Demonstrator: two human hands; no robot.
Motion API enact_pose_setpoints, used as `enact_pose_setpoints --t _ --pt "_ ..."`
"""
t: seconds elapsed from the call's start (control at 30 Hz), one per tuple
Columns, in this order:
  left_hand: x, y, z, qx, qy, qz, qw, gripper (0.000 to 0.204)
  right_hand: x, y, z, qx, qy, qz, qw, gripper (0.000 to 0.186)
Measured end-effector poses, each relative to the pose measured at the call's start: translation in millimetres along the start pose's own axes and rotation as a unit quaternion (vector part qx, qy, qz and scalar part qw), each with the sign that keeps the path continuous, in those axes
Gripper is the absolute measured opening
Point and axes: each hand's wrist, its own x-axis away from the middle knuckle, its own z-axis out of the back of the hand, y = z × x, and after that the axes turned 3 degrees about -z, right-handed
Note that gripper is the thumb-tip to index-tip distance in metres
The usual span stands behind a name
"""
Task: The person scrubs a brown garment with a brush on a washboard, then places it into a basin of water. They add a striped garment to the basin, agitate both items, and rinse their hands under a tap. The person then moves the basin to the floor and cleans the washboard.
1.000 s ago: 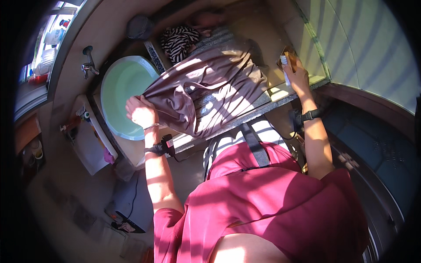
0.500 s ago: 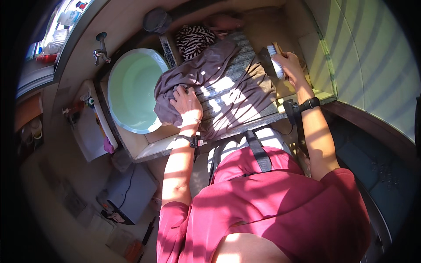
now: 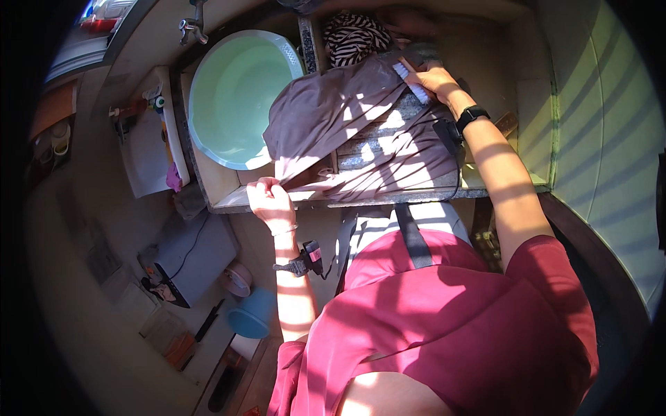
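Note:
A wet-looking greyish-purple cloth garment [image 3: 326,104] is spread over a ribbed stone washboard slab [image 3: 378,147] in the sink. My left hand [image 3: 270,203] is closed on the garment's near left edge and pulls it taut toward me at the sink's front rim. In my right hand [image 3: 436,78] is a scrubbing brush [image 3: 413,82] with a wooden back and white bristles. Its bristles are at the garment's far right part, over the slab. Whether they press on the cloth I cannot tell.
Left of the slab stands a pale green basin [image 3: 243,104] of water, below a wall tap [image 3: 193,28]. A zebra-striped cloth [image 3: 355,38] lies bunched behind the slab. A tiled wall [image 3: 596,125] rises on the right. A blue bucket [image 3: 253,315] stands lower left.
My left hand has drawn the garment's edge toward me to the front rim. My right hand has moved the brush leftward, from beside the slab to the garment. The view has shifted.

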Motion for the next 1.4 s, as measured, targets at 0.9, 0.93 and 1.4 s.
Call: enact_pose_setpoints --t 0.9,0.93,1.4 --pt "80 28 -32 0.083 -0.272 -0.104 0.953 0.020 176 3 -111 0.332 -0.058 0.430 0.838 0.059" --pt "80 23 -35 0.062 -0.258 -0.118 0.957 0.019 168 21 -121 0.313 -0.092 0.481 0.814 0.058" --pt "52 2 4 -0.117 -0.245 -0.234 0.933 0.005 135 30 -106 0.333 -0.020 0.373 0.866 0.051"
